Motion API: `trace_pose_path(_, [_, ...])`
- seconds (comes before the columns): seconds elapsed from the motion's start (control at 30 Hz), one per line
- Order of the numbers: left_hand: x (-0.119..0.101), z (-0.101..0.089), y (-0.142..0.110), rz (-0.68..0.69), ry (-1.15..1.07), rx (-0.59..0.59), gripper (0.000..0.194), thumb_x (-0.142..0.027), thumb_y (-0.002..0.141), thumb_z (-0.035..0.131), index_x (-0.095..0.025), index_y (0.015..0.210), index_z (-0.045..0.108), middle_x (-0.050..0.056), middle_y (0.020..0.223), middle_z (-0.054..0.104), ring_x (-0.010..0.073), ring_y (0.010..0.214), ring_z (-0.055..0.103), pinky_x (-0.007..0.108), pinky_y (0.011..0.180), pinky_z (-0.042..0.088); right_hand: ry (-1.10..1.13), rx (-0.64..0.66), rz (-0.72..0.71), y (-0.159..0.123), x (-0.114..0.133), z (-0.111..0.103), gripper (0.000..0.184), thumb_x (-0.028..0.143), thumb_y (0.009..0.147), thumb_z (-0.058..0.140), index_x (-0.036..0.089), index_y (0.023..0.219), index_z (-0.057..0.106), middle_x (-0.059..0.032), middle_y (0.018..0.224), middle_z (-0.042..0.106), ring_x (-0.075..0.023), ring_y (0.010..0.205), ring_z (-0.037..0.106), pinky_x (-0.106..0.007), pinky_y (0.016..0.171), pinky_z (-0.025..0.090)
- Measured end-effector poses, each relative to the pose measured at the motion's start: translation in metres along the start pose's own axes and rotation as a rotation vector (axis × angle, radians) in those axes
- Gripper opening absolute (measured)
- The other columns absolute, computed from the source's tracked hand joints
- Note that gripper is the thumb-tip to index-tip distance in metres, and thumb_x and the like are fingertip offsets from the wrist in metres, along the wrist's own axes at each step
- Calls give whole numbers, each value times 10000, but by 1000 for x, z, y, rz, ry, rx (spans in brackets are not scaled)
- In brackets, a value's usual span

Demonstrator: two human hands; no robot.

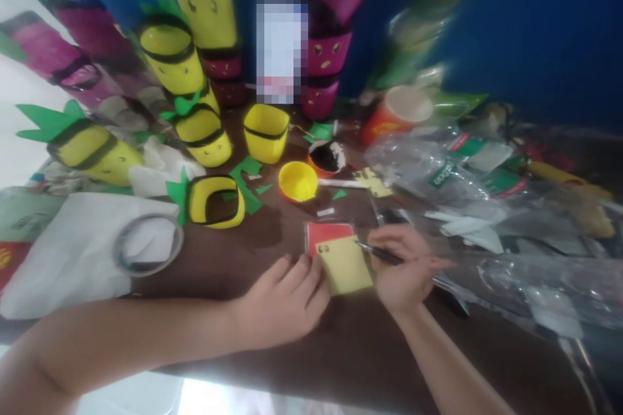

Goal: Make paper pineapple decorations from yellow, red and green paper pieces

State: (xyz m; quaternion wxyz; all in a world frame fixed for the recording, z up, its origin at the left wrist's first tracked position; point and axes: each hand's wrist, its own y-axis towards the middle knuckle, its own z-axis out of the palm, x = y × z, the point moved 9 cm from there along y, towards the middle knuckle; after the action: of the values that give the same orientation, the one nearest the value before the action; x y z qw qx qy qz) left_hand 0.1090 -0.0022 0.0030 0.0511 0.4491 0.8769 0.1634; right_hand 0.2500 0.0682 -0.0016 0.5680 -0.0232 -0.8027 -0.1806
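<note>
My right hand (402, 269) is closed around a dark pen (384, 253), whose tip is at the upper right edge of a yellow sheet of paper (345, 269). Two small dark round marks sit in that sheet's upper left corner. Beneath it, a red square (324, 233) in what looks like a clear wrapper sticks out at the top. My left hand (289, 298) lies on the table with its fingers stretched against the sheet's left edge. Beyond the hands stand a small yellow cup (298, 181) and a cup with black contents (327, 157).
Yellow containers with black bands and green leaves (217, 201) stand at the left and back. A tape roll (148, 245) lies on the left. Clear plastic bottles (448, 168) crowd the right side, near a red paper cup (396, 113). Green scraps (250, 188) dot the brown table (272, 240).
</note>
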Motion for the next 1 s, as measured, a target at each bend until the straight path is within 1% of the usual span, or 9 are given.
trace_pose_path(0.07, [0, 0, 0, -6, 8, -5, 258, -260, 833, 460, -111, 1017, 563, 137, 1111, 596, 224, 930, 561, 344, 774, 388, -91, 46, 5, 0, 4, 3, 458, 532, 835, 373, 179, 623, 572, 15, 429, 490, -111, 366, 452, -220, 357, 339])
trace_pose_path(0.13, [-1, 0, 0, -3, 6, -3, 240, -256, 827, 466, -116, 994, 568, 133, 1109, 597, 228, 924, 565, 347, 769, 387, -174, 106, -24, -1, 10, 10, 328, 410, 800, 521, 177, 572, 556, 30, 431, 501, -95, 393, 464, -200, 396, 356])
trace_pose_path(0.2, [-1, 1, 0, -2, -3, -2, 221, -251, 822, 470, -121, 970, 570, 132, 1109, 596, 229, 921, 567, 349, 767, 386, -240, 156, -57, -3, 15, 19, 313, 342, 761, 581, 171, 507, 518, 40, 423, 486, -81, 397, 444, -191, 411, 348])
trace_pose_path(0.3, [-1, 2, -1, -11, -20, -1, 230, -244, 817, 470, -121, 987, 564, 137, 1112, 595, 233, 930, 563, 351, 771, 386, -300, 177, -87, -3, 18, 29, 385, 317, 774, 556, 166, 438, 443, 52, 395, 403, -64, 386, 379, -185, 398, 311])
trace_pose_path(0.37, [-1, 3, -1, -13, -30, 6, 246, -242, 817, 467, -117, 1008, 558, 145, 1117, 591, 231, 929, 562, 346, 762, 387, -334, 164, -108, -3, 18, 31, 415, 293, 783, 537, 165, 416, 392, 58, 389, 342, -55, 383, 336, -181, 389, 287])
trace_pose_path(0.43, [-1, 4, -1, -9, -34, 18, 252, -244, 821, 460, -117, 1016, 555, 151, 1120, 588, 225, 922, 563, 338, 750, 387, -352, 152, -143, -2, 19, 33, 412, 269, 778, 533, 166, 413, 372, 61, 397, 314, -50, 382, 314, -179, 386, 276])
trace_pose_path(0.67, [0, 5, -1, 0, -33, 27, 266, -243, 828, 448, -123, 1044, 546, 147, 1126, 583, 218, 918, 562, 332, 743, 386, -354, 145, -235, -6, 22, 32, 395, 212, 759, 552, 169, 411, 369, 66, 396, 318, -46, 370, 310, -177, 384, 281])
trace_pose_path(0.8, [0, 5, -1, -6, -42, 31, 261, -248, 830, 443, -127, 1036, 549, 145, 1127, 581, 218, 923, 562, 337, 753, 387, -324, 161, -294, -10, 26, 34, 369, 195, 756, 563, 169, 425, 404, 61, 408, 384, -50, 376, 349, -178, 411, 322])
trace_pose_path(1.0, [0, 5, 0, -3, -45, 26, 254, -234, 829, 443, -123, 1030, 551, 146, 1113, 585, 212, 910, 565, 334, 750, 390, -342, 187, -261, -5, 24, 39, 361, 196, 750, 564, 164, 416, 429, 63, 386, 390, -46, 360, 367, -166, 391, 317])
